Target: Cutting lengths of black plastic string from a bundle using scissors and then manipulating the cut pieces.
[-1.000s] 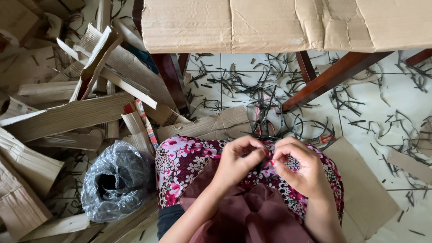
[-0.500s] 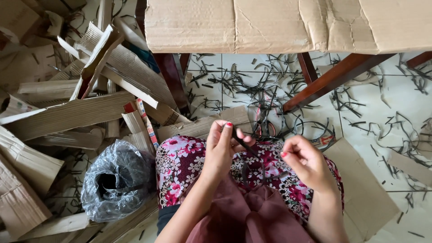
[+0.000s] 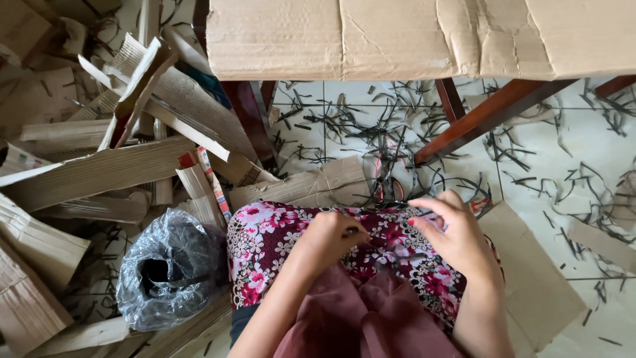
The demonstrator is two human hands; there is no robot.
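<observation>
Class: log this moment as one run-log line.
left hand: pinching dark strip | right hand: pinching dark strip | both over floral lap | plastic bag beside

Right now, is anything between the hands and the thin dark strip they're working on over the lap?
Nothing visible. The left hand and right hand both already pinch the thin dark strip directly above the floral fabric.

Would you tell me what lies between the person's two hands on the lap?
In the head view, only flowered cloth shows between the left hand and the right hand; the hands are apart.
</observation>
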